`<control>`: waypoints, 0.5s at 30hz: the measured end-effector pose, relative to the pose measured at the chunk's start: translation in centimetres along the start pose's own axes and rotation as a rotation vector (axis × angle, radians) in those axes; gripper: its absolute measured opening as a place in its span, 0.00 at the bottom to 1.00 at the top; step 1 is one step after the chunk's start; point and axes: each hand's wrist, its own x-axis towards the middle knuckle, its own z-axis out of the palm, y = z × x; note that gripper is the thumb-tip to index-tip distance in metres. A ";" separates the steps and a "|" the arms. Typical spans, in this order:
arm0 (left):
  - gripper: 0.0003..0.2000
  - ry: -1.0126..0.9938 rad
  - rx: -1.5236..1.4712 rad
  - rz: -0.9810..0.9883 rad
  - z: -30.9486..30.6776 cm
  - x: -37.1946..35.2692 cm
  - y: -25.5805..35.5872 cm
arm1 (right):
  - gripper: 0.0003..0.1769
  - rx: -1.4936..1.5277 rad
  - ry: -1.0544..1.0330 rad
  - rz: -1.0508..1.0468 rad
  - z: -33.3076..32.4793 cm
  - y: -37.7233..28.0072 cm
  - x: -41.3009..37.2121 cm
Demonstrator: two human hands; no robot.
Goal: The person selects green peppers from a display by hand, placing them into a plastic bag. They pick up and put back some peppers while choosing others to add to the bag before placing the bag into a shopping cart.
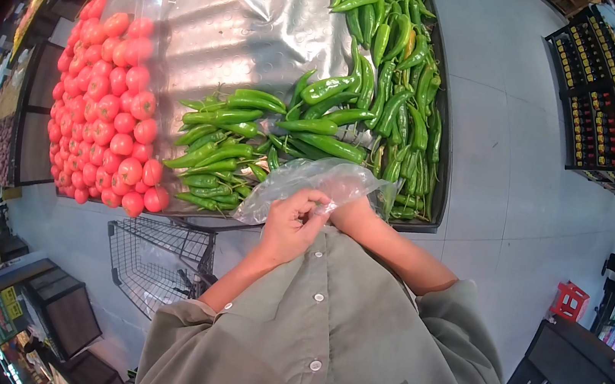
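A clear plastic bag (286, 182) is spread in front of my chest, at the near edge of the pepper pile. The fingers of my left hand (293, 225) are closed in a pinch on the bag's near edge. My right hand (352, 207) reaches into the bag, and the film covers its fingers. Just beyond the bag lie long green peppers (321, 144), some of them partly behind the film.
Red tomatoes (113, 114) are heaped at the left of the display, beside a clear divider. Silver lining (245, 15) covers the display's middle. A wire shopping cart (153, 257) stands below left. Bottle shelves (595, 97) and a red crate (570, 301) are to the right.
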 end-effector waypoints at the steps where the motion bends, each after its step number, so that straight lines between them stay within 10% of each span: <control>1: 0.06 0.001 -0.001 0.000 0.0 0.0 -0.1 | 0.08 0.001 -0.003 -0.042 0.7 0.6 -0.1; 15: 0.05 0.129 -0.081 -0.057 0.8 -0.7 0.2 | 0.34 0.182 -0.409 0.000 0.5 3.0 -0.6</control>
